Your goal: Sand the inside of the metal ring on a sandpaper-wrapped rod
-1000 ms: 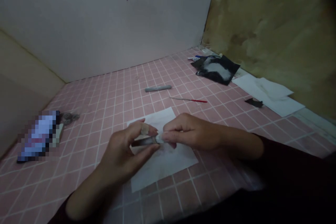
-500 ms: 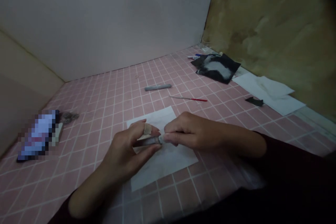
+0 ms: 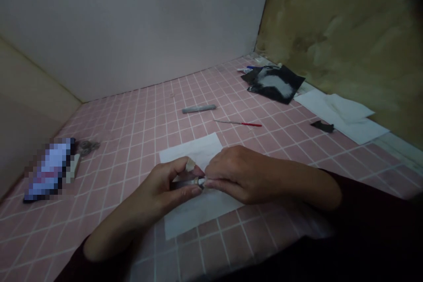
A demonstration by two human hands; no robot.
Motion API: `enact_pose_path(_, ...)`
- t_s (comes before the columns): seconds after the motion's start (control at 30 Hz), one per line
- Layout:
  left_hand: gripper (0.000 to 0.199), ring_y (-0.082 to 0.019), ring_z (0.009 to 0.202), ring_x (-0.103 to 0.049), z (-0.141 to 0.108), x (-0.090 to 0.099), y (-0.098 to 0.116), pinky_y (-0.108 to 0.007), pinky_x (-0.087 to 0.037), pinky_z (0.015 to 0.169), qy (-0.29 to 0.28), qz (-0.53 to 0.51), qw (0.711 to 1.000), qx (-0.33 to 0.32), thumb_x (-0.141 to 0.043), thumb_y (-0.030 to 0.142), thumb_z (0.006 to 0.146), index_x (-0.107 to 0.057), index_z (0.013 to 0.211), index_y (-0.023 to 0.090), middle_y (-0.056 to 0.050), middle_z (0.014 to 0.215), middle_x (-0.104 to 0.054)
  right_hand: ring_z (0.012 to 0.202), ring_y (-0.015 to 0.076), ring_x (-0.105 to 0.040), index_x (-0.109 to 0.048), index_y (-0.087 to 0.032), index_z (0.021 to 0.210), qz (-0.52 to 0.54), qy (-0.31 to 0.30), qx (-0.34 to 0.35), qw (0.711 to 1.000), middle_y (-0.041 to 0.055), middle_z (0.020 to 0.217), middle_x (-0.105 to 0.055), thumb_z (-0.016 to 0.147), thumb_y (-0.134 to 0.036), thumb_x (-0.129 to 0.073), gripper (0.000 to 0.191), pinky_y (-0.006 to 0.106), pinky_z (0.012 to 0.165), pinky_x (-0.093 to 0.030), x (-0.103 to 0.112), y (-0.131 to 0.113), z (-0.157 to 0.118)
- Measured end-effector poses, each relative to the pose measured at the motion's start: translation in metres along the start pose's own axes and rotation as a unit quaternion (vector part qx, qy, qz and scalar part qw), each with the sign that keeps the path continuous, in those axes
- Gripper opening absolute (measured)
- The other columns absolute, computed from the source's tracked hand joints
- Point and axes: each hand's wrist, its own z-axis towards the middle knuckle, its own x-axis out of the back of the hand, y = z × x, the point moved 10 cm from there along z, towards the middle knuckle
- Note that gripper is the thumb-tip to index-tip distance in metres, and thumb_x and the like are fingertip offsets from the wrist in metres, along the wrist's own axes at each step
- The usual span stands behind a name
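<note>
Above a white paper sheet [image 3: 190, 220], my left hand [image 3: 168, 187] grips a slim greyish rod-like object [image 3: 185, 183] between thumb and fingers, its far end pointing right. A pale wrap covers part of one finger. My right hand [image 3: 234, 174] is closed at that right end, its thumb and fingers pinched on something small and whitish that I cannot make out. The two hands meet at the fingertips. Beyond the sheet lie a grey stick [image 3: 198, 109] and a thin tool with a red handle [image 3: 251, 124].
A blurred phone-like object [image 3: 49, 169] lies at the left, beside a greyish tangle [image 3: 88, 146]. Black sheets with whitish powder [image 3: 276, 83], white papers [image 3: 346, 116] and a small black scrap [image 3: 323, 126] lie at the right, near the walls.
My right hand has turned slightly and moved a little lower and closer to my left fingertips. My left hand's fingers have shifted slightly down; the rod-like object is still held.
</note>
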Motion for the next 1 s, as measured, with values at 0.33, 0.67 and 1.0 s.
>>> enact_pose_path(0.33, 0.013, -0.021, 0.099, -0.063, -0.006, 0.021, 0.010, -0.031, -0.051, 0.078, 0.090, 0.104, 0.988, -0.070, -0.065, 0.028, 0.082, -0.059, 0.092, 0.023, -0.002, 0.092, -0.067, 0.050, 0.0062, -0.040, -0.053, -0.013, 0.060, 0.208, -0.009, -0.060, 0.976, -0.0052, 0.052, -0.040, 0.091, -0.027, -0.045, 0.035, 0.021, 0.053, -0.029, 0.011, 0.017, 0.000)
enact_pose_path(0.67, 0.014, -0.020, 0.095, -0.066, -0.011, 0.028, 0.020, -0.029, -0.052, 0.074, 0.134, 0.201, 0.965, -0.102, -0.064, 0.028, 0.083, -0.059, 0.096, 0.026, 0.000, 0.096, -0.070, 0.052, 0.0065, -0.040, -0.052, -0.013, 0.059, 0.207, 0.005, -0.064, 0.976, -0.0049, 0.052, -0.040, 0.091, -0.027, -0.046, 0.036, 0.021, 0.054, -0.030, 0.014, 0.022, 0.001)
enact_pose_path(1.0, 0.016, -0.020, 0.097, -0.065, -0.011, 0.029, 0.022, -0.029, -0.052, 0.074, 0.142, 0.221, 0.959, -0.107, -0.064, 0.029, 0.083, -0.059, 0.098, 0.026, 0.000, 0.096, -0.070, 0.052, 0.0062, -0.040, -0.052, -0.013, 0.059, 0.230, 0.007, -0.062, 0.971, -0.0049, 0.053, -0.041, 0.092, -0.026, -0.046, 0.036, 0.021, 0.055, -0.031, 0.014, 0.022, 0.000)
